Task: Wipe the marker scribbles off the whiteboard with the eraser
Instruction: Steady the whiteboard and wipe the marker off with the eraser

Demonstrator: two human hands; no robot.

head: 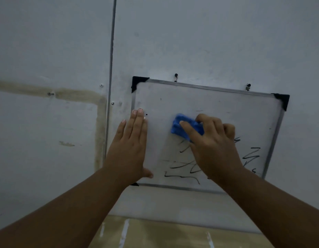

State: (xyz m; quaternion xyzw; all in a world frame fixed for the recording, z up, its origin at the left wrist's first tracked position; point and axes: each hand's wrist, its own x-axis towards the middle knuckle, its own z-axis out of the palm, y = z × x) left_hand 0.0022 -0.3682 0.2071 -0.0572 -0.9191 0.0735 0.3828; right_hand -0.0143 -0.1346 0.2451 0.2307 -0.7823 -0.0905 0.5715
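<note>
The blue eraser (pixel 186 127) lies flat against the whiteboard (pixel 217 104), about midway up and a little left of centre. The right hand (pixel 212 145) is closed over it from the right and below, thumb along its near face and fingers curled over its upper right end, so only its left part shows.

Black marker scribbles (pixel 183 167) cover the lower part of the board: jagged lines just below the eraser and partly behind the right hand, and more zigzags (pixel 251 154) toward the lower right. The upper half is mostly bare, with faint grey smears and a small black dot (pixel 146 114) near the left edge.

The left hand (pixel 132 145) is spread flat, holding nothing. Its fingers point up and lie together across the board's left frame, and its thumb rests on the board near the lower left corner.

The board has a thin metal frame (pixel 208 88) with black plastic corner caps (pixel 137 83) and sits tilted in the view, its right side lower. It hangs from two small fixings, one (pixel 176 76) nearer the left and one (pixel 248 86) nearer the right, on a pale grey wall (pixel 208 42).

A thin vertical strip (pixel 111 59) runs down the wall left of the board, and farther left there is a yellowish stain (pixel 80 94) shaped like a corner. A tan surface (pixel 164 233) with pale streaks lies below the wall.
</note>
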